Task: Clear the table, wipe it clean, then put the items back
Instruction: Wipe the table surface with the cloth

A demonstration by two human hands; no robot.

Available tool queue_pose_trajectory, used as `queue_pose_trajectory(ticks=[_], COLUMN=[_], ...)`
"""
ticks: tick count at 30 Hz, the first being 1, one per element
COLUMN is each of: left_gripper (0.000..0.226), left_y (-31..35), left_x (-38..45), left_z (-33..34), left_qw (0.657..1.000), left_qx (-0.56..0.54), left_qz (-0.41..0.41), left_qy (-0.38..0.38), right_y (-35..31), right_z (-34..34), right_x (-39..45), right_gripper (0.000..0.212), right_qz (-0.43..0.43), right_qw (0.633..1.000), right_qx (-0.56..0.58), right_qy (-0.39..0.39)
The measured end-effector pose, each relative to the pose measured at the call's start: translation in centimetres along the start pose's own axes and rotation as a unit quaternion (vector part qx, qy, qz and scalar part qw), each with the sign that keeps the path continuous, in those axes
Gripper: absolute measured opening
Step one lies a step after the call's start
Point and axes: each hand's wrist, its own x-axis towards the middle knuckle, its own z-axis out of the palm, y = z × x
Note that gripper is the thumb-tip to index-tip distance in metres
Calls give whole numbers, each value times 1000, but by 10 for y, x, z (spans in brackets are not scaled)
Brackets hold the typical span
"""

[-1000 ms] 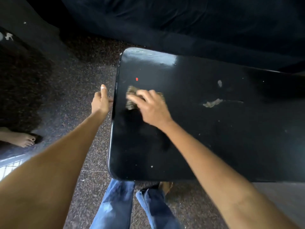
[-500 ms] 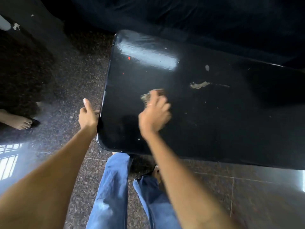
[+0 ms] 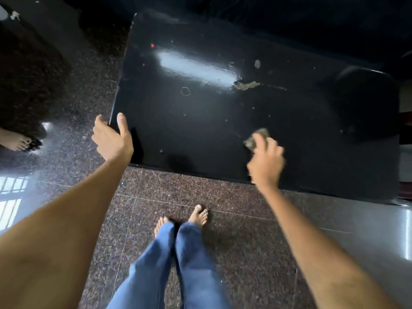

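Black and glossy, the bench [image 3: 223, 112] shows a chipped pale patch [image 3: 246, 85] past its middle. The left hand [image 3: 111, 139] grips the bench's near left corner, thumb on top and fingers curled over the side edge. The right hand [image 3: 265, 162], motion-blurred, clutches a small grey-brown cloth [image 3: 256, 137] pressed onto the near right part of the top. Bare feet [image 3: 197, 214] stand on speckled granite floor [image 3: 234, 197].

We see our left hand [image 3: 112, 139] gripping the left edge of the glossy black rectangular table [image 3: 200, 121], while our blurred right hand [image 3: 265, 161] presses a crumpled grey-brown cloth [image 3: 256, 137] onto its near side.
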Motion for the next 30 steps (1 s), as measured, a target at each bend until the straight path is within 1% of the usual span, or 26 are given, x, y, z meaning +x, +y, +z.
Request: queue_pose_trajectory(ticks=[2,4,5,7,8,9,10,11,12,13,14,16,18,20,21,22,24,27,29,30], left_gripper=[66,69,70,69,68,67,67,67,67,67,67,66,66,65,64,64,63,61,60,60], left_y=[0,-2,-4,-11,-13,-12,-11,-7,-3,1,8,21,35,52,59,68,82,104,118,124], left_x=[-8,-16,-19,-23,-25,-26,-26,-27,-32,-38,-46,-64,-86,-113,-125,-137,-170,-215,-242,-253], left_z=[6,9,8,2,0,-2,-1,0,3,6,14,28,45,65,74,82,106,141,166,178], left_qw=[999,996,995,992,991,989,986,984,981,980,978,975,972,966,963,961,955,943,937,934], left_qx=[42,75,91,107,109,118,130,142,156,162,163,162,165,172,175,178,183,189,193,196], left_qz=[20,34,42,65,77,92,104,111,115,119,129,148,167,192,199,205,218,249,266,273], left_qy=[3,15,22,13,8,9,13,15,11,6,-6,-25,-32,-38,-44,-54,-79,-112,-124,-123], right_y=[58,79,74,45,22,-5,-30,-56,-78,-98,-110,-118,-103,-65,-42,-14,62,194,281,318], right_z=[-9,-12,-9,-2,1,2,5,9,11,14,16,21,24,26,25,24,21,17,5,-1], right_x=[2,1,4,6,5,2,-6,-16,-31,-45,-58,-70,-71,-65,-61,-57,-54,-49,-39,-31], right_gripper=[53,52,52,54,55,55,56,56,56,57,58,60,62,63,63,63,61,55,53,52], right_qz=[95,138,170,282,310,305,274,216,143,62,-5,-104,-190,-287,-311,-309,-263,-183,-93,-27], right_qw=[995,990,985,956,945,945,954,969,982,990,992,984,969,946,939,939,953,977,991,994], right_qx=[12,5,13,73,97,110,111,106,107,115,123,144,156,145,143,148,148,104,82,82], right_qy=[-17,-23,-12,23,31,37,45,54,61,51,29,-14,-33,-41,-40,-39,-11,40,55,64])
